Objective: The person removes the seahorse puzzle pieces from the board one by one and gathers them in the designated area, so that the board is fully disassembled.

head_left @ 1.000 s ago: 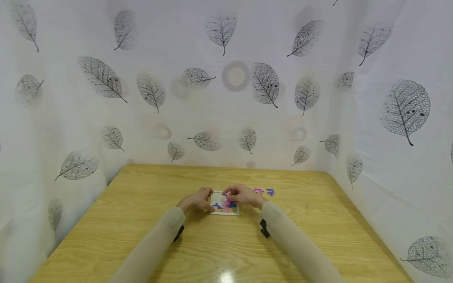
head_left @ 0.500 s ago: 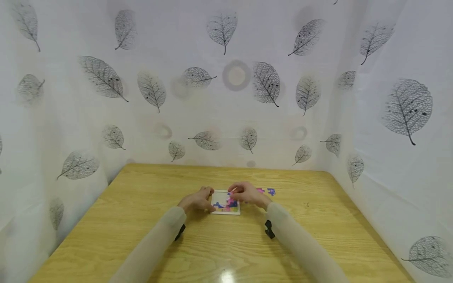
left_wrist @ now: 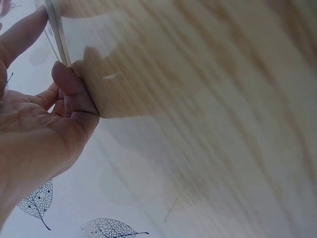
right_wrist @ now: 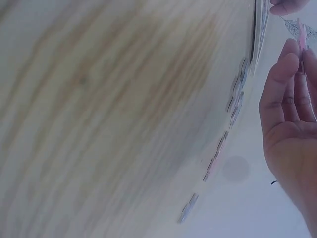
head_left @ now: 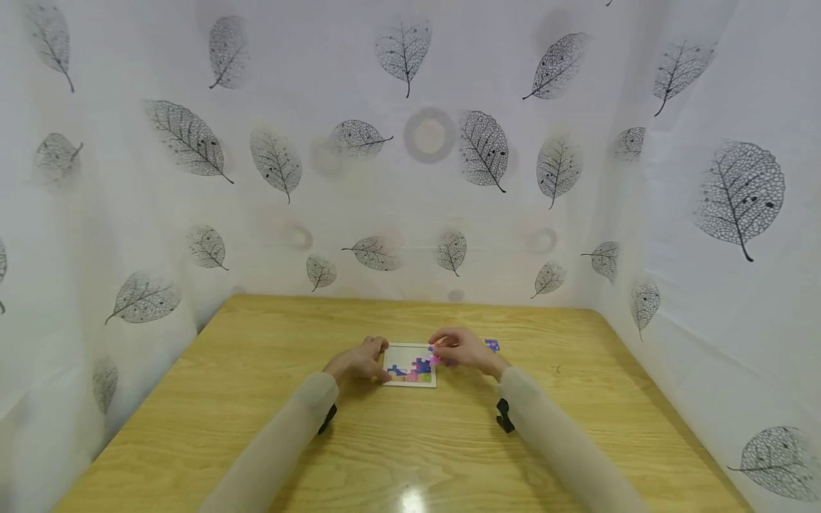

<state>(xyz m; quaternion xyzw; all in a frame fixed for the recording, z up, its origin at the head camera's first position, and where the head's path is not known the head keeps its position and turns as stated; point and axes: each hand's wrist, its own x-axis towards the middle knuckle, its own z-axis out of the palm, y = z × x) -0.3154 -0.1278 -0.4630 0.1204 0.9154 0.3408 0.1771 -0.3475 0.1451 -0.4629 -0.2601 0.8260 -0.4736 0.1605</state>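
Note:
A white-framed puzzle tray lies flat on the table, with joined jigsaw pieces along its near side and lower right. My left hand holds the tray's left side, thumb near the front corner and fingers toward the back; the left wrist view shows the tray's thin edge beside the fingers. Over the tray's right edge, my right hand pinches a pink jigsaw piece between thumb and fingertips. That piece stands nearly edge-on and raised in the right wrist view.
Loose jigsaw pieces lie right of the tray; one blue-purple piece shows past the right hand, and several flat ones, such as this piece, line up in the right wrist view. A leaf-print curtain surrounds the wooden table.
My right hand has moved right, from over the tray to its right edge, carrying the pink piece out of it. More of the tray's bare bottom shows. My left hand stays put.

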